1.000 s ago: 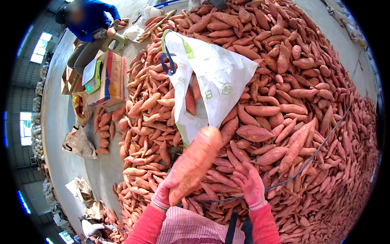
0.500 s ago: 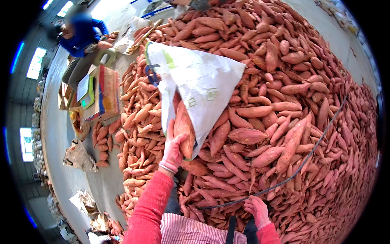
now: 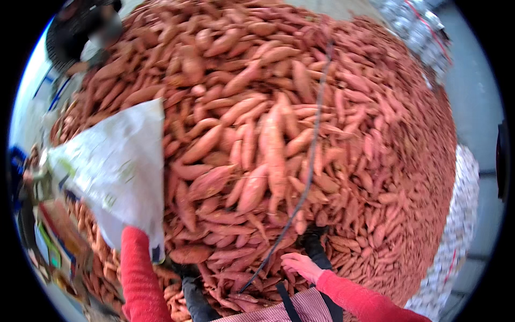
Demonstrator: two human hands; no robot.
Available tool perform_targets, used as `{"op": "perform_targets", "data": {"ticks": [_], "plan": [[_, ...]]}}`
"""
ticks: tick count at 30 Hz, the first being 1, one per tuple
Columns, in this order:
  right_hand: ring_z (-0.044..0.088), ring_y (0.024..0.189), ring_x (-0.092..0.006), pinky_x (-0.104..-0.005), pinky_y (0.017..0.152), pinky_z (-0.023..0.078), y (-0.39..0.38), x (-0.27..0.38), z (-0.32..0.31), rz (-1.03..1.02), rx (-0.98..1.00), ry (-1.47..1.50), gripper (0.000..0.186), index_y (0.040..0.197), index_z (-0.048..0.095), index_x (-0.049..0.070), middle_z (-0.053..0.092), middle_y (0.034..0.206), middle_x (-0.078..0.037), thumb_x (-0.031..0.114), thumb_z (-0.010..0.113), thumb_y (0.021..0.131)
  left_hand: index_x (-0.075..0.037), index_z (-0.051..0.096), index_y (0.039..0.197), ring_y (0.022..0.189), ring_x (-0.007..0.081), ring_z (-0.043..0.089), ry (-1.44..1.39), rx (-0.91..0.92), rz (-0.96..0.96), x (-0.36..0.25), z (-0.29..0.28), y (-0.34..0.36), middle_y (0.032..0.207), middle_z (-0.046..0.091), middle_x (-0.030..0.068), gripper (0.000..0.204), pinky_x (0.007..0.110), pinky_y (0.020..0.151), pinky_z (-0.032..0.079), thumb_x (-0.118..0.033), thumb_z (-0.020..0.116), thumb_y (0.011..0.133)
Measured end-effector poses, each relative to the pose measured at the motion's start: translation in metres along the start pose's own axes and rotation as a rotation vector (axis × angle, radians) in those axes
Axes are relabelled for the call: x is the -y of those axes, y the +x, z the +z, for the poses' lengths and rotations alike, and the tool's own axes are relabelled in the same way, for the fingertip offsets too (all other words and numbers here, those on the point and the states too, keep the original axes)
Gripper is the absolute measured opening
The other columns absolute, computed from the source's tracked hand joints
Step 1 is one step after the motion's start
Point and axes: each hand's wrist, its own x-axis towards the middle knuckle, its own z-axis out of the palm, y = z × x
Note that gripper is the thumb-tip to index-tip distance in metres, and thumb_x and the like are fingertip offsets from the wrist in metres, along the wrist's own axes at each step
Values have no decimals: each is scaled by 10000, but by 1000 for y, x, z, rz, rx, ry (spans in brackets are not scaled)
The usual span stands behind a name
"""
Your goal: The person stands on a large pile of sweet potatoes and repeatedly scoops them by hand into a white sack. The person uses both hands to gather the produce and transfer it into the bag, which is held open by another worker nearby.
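- The person's left arm, in a red sleeve (image 3: pixel 140 276), reaches up to the lower part of a white bag (image 3: pixel 123 155); the left hand is hidden behind the plastic, so I can't tell whether it grips anything.
- That bag stands puffed out into a rough triangle at the left, on the edge of the heap, with faint green marks on its side.
- The right hand (image 3: pixel 301 265) is empty, its fingers stretched out and loosely together, pointing left over the near side of the heap, just above the person's lap.
- Sweet potatoes (image 3: pixel 268 145), reddish and mostly long and tapered, fill the middle of the view in one big mound, spreading right and away from the person.
- A thin black cable (image 3: pixel 310 172) runs across the mound from the far side down to near the right hand, lying on top of the roots.
- The person has a checked apron (image 3: pixel 257 315) and dark trousers (image 3: pixel 197 300), with their feet in among the roots.
- Over at the far left, another person (image 3: pixel 75 35) in dark clothes bends beside the heap.
- Pale sacks (image 3: pixel 456 214) lie along the right edge, near the grey floor (image 3: pixel 475 91).
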Motion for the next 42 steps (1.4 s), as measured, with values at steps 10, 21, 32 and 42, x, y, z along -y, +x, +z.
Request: {"op": "perform_targets", "data": {"ticks": [10, 21, 32, 42], "plan": [[598, 1137, -242, -350, 959, 483, -43, -44, -77, -81, -345, -580, 519, 1319, 589, 45, 625, 1238, -139, 393, 627, 936, -50, 471, 1418, 1166, 222, 565, 208, -39, 77, 2, -44, -51, 1323, 577, 70, 503, 323, 981, 456, -238, 590, 967], [517, 1259, -317, -461, 1049, 417, -88, -121, -117, -327, -631, -874, 503, 1215, 658, 83, 588, 1327, -133, 415, 679, 838, 2, 559, 1324, 1163, 222, 559, 251, -182, 533, -37, 283, -215, 1309, 588, 127, 362, 355, 1050, 419, -112, 564, 980], [640, 1030, -324, -467, 929, 479, -97, -112, -186, -425, -702, -559, 342, 1050, 717, 86, 702, 1048, -139, 336, 703, 816, 37, 502, 1376, 1134, 256, 623, 711, 1014, 412, 112, 685, -185, 1269, 628, 195, 476, 342, 974, 482, -144, 551, 939], [626, 1025, -356, -467, 948, 473, -112, -88, -264, -584, -878, -314, 293, 1044, 684, 86, 675, 1019, -143, 129, 751, 762, 39, 305, 1487, 1156, 380, 599, 1165, 529, 226, 183, 809, -73, 1238, 600, 269, 744, 371, 1012, 462, -132, 576, 815]]}}
